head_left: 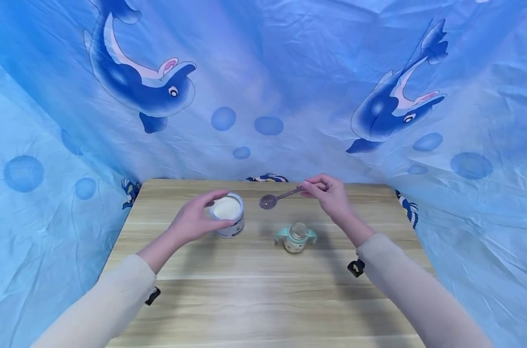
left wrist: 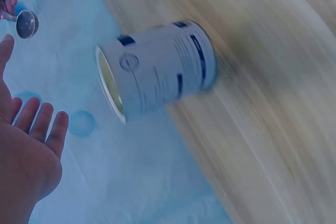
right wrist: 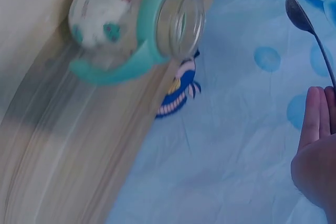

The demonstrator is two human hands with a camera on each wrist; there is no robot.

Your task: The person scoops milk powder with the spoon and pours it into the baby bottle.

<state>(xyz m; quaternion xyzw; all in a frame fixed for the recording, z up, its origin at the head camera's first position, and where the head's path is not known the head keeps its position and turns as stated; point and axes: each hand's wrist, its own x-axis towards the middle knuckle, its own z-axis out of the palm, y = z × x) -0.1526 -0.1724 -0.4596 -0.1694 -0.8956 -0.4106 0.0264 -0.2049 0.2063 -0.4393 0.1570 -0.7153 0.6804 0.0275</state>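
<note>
An open can (head_left: 226, 208) of white powder stands upright on the table. My left hand (head_left: 195, 216) is over its left side, thumb and fingers spread; the left wrist view shows this hand (left wrist: 30, 148) apart from the can (left wrist: 160, 66) and beyond its rim. My right hand (head_left: 330, 195) pinches the handle of a purplish-grey spoon (head_left: 269, 201), raised above the table between can and bottle. Whether the spoon's bowl holds anything, I cannot tell. Below the spoon and to its right stands a lidless bottle (head_left: 295, 237) with mint-green side handles (right wrist: 113, 72) and a printed body.
The wood-grain table (head_left: 255, 295) reaches back to a blue cloth backdrop (head_left: 263, 72) printed with dolphins and bubbles. The same cloth hangs along both sides. A dark wrist mount (head_left: 356, 267) hangs under the right sleeve.
</note>
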